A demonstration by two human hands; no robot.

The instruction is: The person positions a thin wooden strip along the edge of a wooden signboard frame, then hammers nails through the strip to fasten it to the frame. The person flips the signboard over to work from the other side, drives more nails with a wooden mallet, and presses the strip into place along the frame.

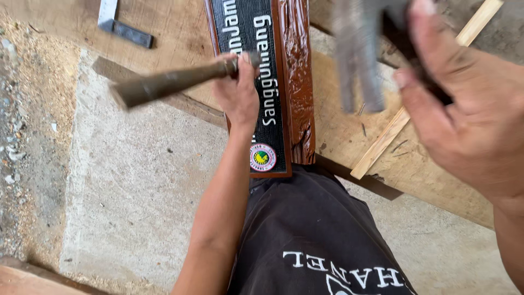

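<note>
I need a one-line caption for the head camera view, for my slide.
Left hand holds a chisel against a dark framed sign; right hand raises a blurred hammer.

A woodworking yard: sawdust (41, 82), plywood sheet (338, 131), steel square (117, 24), concrete floor (136, 180).

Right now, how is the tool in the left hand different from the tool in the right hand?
The left hand grips a chisel with a brown, round handle, lying nearly level against the sign board. The right hand holds a hammer with a grey metal head, raised above the wooden plank. The chisel looks fairly sharp; the hammer is blurred. Both are hand tools, each gripped in one hand.
</note>
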